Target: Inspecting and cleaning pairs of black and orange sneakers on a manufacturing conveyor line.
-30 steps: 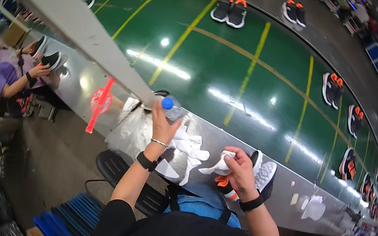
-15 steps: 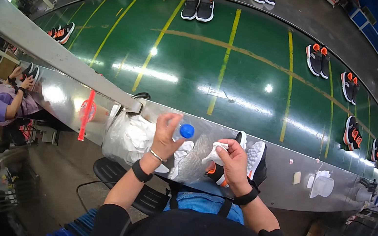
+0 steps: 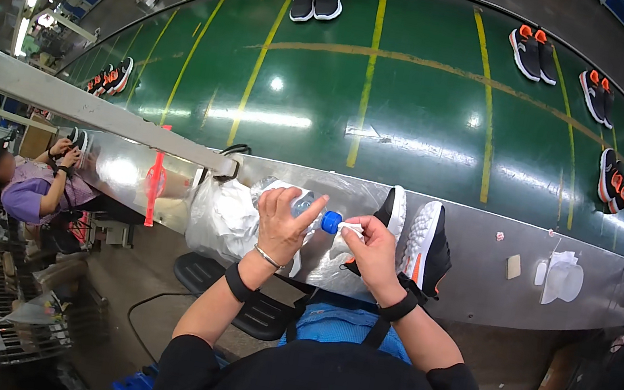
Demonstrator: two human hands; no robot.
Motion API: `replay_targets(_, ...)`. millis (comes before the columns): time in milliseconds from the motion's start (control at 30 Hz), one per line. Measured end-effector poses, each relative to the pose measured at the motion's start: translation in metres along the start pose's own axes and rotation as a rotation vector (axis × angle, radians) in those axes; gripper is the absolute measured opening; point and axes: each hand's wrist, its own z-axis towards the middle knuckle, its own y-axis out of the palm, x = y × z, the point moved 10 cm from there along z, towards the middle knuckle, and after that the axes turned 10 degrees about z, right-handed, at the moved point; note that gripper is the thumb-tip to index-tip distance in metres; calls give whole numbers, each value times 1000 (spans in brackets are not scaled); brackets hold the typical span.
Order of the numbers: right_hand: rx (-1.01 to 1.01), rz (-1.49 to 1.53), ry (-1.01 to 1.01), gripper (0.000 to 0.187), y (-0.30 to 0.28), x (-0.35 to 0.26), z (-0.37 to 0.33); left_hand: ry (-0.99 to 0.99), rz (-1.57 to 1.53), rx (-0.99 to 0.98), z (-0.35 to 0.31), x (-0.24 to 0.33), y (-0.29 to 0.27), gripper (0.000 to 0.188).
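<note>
My left hand [image 3: 281,227] is wrapped round a clear bottle [image 3: 301,205], tilted so that its blue cap [image 3: 330,222] points right. Between the fingertips of my right hand [image 3: 377,261] is a small white cloth [image 3: 351,229], held at the cap; whether it presses on the cap I cannot tell. Just beyond and right of that hand, a pair of black shoes with white soles and orange trim lies on the metal ledge: one shoe [image 3: 429,246] is in plain sight, the other shoe [image 3: 395,206] partly covered by my hand.
A clear bag of white wads [image 3: 217,217] lies left of my left hand. Beyond the ledge, a green conveyor belt [image 3: 303,96] carries several pairs of shoes. A grey metal bar [image 3: 97,105] crosses at the left. Co-workers are at the left and far side.
The bottle and cloth have come together, with the blue cap now beside the cloth. My view has shifted slightly, and shoes on the belt's right side appear farther right.
</note>
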Motion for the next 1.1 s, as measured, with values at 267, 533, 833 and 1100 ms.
replay_targets(267,44,37,12,15,-3,25,6,103,166,-14,0,4,-6,52)
replay_targets(533,110,-9,15,15,-3,48,19,154,199,-15,-1,-7,2,48)
replay_targets(833,-17,189,148,17,23,30,9,-323,-119,1,-12,-97,45,68)
replay_targets(1100,152,145,213,16,-82,-3,-81,-864,-732,104,-83,-222,148,67)
